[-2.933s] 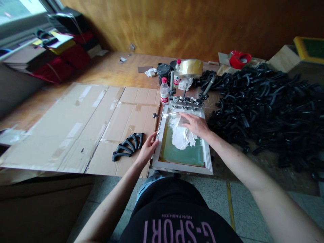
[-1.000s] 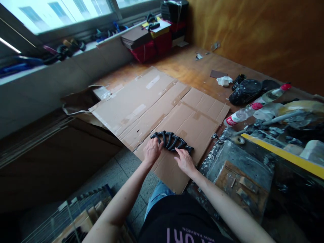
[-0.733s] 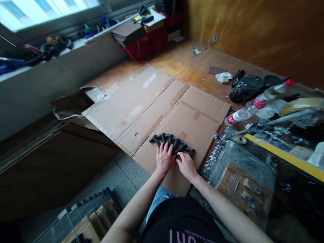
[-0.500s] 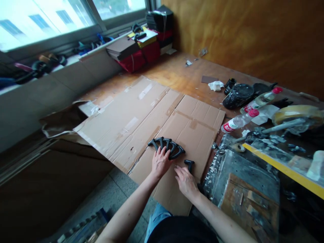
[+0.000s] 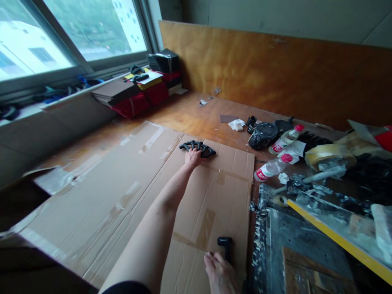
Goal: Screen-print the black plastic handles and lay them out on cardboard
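Observation:
At the far part of the flattened cardboard sheet [image 5: 119,175], several black T-shaped pieces [image 5: 210,152] sit side by side in a fanned row. My left hand [image 5: 193,157] reaches out to them with its fingers closed over their near ends. One more black T-shaped piece [image 5: 226,241] rests alone near the front right of the cardboard, its stem running toward me. Right beside that stem is my right hand [image 5: 219,271], thumb and fingers drawn together. Whatever lies between those fingertips, if anything, is hidden.
Two clear bottles with pink caps [image 5: 272,167] lie to the right, by a black tub [image 5: 262,136] and a tape roll [image 5: 329,155]. A yellow-edged clear sheet [image 5: 330,228] juts over a dark plate. Red bundles [image 5: 130,105] stand by the window.
My left hand has carried the row of black pieces farther away across the cardboard. My right hand has stayed beside the single piece, its fingers now more curled. The view has shifted.

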The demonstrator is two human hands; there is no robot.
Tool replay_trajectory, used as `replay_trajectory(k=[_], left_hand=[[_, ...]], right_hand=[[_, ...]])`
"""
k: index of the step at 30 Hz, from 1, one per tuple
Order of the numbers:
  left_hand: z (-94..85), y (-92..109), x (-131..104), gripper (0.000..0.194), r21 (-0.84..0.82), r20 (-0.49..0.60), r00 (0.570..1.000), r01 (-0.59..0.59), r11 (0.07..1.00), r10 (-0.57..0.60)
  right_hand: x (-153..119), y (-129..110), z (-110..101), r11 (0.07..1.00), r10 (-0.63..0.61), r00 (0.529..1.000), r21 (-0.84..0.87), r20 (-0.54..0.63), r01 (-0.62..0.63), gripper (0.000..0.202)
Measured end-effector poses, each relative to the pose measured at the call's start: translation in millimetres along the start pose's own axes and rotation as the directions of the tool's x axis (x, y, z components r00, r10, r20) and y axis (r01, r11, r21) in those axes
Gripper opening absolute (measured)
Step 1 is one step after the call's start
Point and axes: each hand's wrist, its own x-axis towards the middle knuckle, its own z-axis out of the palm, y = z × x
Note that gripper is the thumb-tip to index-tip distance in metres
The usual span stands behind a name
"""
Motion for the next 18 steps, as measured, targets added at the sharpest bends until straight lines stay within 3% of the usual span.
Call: replay_trajectory(k=[4, 8, 10, 13, 16, 18], left_hand=[[1.9, -5, 36, 0.049, 0.002, 0.022, 0.999, 0.043, 0.999, -0.043], [9.6, 4, 26, 0.061, 0.000, -0.015, 1.000, 0.015, 1.000, -0.015], [17.8, 10, 5, 0.064, 0.000, -0.103, 0.995, 0.006, 1.000, -0.006], [33.4, 7, -28, 0.070, -0.029, -0.166, 0.982, 0.088, 0.996, -0.091], [47.4, -7, -51, 0.075, -0.043, -0.135, 0.985, 0.099, 0.994, -0.104], [51.3, -12, -65, 0.085, -0.021, -0.056, 0.994, 0.088, 0.996, -0.089]], right_hand=[[-3, 4, 17, 0.998, -0.009, 0.998, -0.063, -0.055, 0.006, 0.031], [5, -4, 9, 0.992, -0.034, 0.998, -0.122, -0.054, 0.027, 0.024], [16, -11, -8, 0.996, -0.011, 0.999, -0.091, 0.033, 0.014, 0.019], [34, -21, -42, 0.994, 0.086, 0.977, 0.045, 0.195, -0.096, 0.012], [44, -20, -80, 0.966, 0.214, 0.960, 0.107, 0.182, -0.236, 0.020], [42, -13, -106, 0.943, 0.282, 0.950, 0.142, 0.133, -0.300, 0.023]])
